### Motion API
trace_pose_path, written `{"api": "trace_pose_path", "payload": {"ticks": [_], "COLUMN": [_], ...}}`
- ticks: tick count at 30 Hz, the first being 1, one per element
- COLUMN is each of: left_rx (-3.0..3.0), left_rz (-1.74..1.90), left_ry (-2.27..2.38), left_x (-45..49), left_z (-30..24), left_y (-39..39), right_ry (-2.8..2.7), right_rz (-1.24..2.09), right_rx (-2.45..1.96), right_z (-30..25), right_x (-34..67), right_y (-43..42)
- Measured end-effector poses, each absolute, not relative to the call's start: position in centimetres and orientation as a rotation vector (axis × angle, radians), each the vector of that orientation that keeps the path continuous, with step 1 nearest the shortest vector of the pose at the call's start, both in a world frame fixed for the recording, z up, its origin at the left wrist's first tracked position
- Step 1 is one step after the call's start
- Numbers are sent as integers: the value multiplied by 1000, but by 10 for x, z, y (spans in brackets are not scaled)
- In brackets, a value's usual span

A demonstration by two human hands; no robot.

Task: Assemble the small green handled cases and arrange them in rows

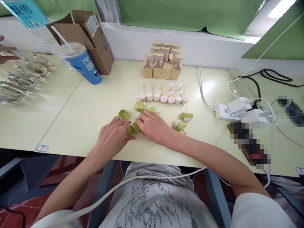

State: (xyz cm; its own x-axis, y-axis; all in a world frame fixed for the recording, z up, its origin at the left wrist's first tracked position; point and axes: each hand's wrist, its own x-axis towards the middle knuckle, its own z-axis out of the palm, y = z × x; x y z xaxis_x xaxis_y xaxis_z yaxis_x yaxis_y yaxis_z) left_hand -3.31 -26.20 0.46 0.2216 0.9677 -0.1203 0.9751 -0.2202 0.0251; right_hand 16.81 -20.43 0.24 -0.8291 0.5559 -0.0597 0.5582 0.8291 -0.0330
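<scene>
My left hand (113, 136) lies low over the table, its thumb spread from the fingers, beside a small green case (129, 129). Another green case (136, 127) touches it on the right. My right hand (154, 127) curls its fingers down at this second case; its thumb is hidden. Beyond my left fingers lies an open green shell (123, 114). Farther back is a rounded green case (140, 106), and one more green piece (152, 110) is partly covered by my right hand. Two green-and-pink pieces with loops, an upper one (187, 116) and a lower one (180, 125), lie right.
Behind stand a row of pink rounded pieces (163, 99), clear plastic boxes (161, 87) and open cardboard boxes (161, 69). At left are a blue cup (83, 65), a carton (102, 52), a bottle (28, 14) and another person's hand (6, 52). A power strip (225, 112) with cables sits right.
</scene>
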Motion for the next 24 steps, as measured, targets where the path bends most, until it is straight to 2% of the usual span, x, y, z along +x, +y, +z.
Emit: {"api": "trace_pose_path", "payload": {"ticks": [3, 8, 17, 24], "left_rx": [2402, 2431, 2489, 2194], "left_rz": [13, 540, 279, 788], "left_ry": [1872, 1743, 1504, 1631], "left_x": [-44, -85, -100, -103], "left_z": [1, 13, -18, -29], "left_y": [-265, -259, -203, -200], "right_ry": [2989, 2905, 2782, 2990], "right_rz": [-105, -163, -136, -197], "right_rx": [936, 1171, 1089, 1118], "right_z": [10, 34, 7, -4], "right_x": [175, 208, 212, 223], "right_y": [-204, -202, -211, -204]}}
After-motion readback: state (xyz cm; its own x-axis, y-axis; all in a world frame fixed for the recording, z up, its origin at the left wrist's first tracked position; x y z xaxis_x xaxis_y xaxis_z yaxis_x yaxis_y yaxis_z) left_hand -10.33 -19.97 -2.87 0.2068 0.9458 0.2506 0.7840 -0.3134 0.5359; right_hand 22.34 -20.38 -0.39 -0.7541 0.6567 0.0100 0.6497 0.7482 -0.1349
